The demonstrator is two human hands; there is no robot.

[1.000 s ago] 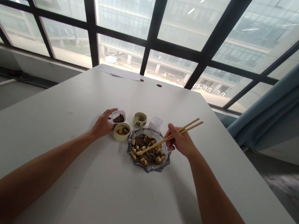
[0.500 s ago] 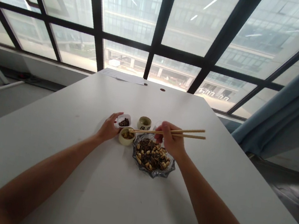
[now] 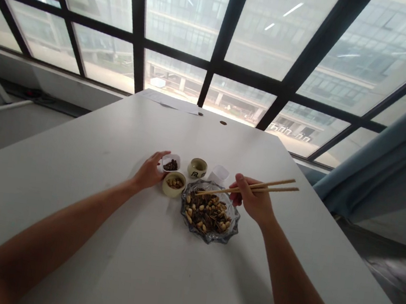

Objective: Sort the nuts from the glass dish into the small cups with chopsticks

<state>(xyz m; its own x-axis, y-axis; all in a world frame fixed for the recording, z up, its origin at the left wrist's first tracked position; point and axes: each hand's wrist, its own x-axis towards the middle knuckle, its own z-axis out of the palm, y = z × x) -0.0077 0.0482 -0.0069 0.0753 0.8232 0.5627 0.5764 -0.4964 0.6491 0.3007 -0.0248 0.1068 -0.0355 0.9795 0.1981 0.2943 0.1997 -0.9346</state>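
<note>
My right hand (image 3: 252, 199) grips a pair of wooden chopsticks (image 3: 277, 185), whose tips reach over the far left part of a scalloped glass bowl (image 3: 229, 236). Sunflower seeds and nuts lie mixed in that bowl. My left hand (image 3: 150, 171) has its fingers around the left side of a small white square dish (image 3: 178, 158) with dark seeds in it. Just in front of that dish stands a cream cup (image 3: 172, 191) holding pale nuts. Whether anything is between the chopstick tips, I cannot tell.
Behind the glass bowl are a second cream cup (image 3: 196, 171) with dark markings and another white square dish (image 3: 219, 173). Paper (image 3: 172, 102) lies at the far edge of the white table (image 3: 127, 262). A blue curtain (image 3: 385, 142) hangs at the right, by the windows.
My right hand has moved right, and the chopstick tips have gone from the nut cup to above the glass bowl. My left hand stays at the white dish.
</note>
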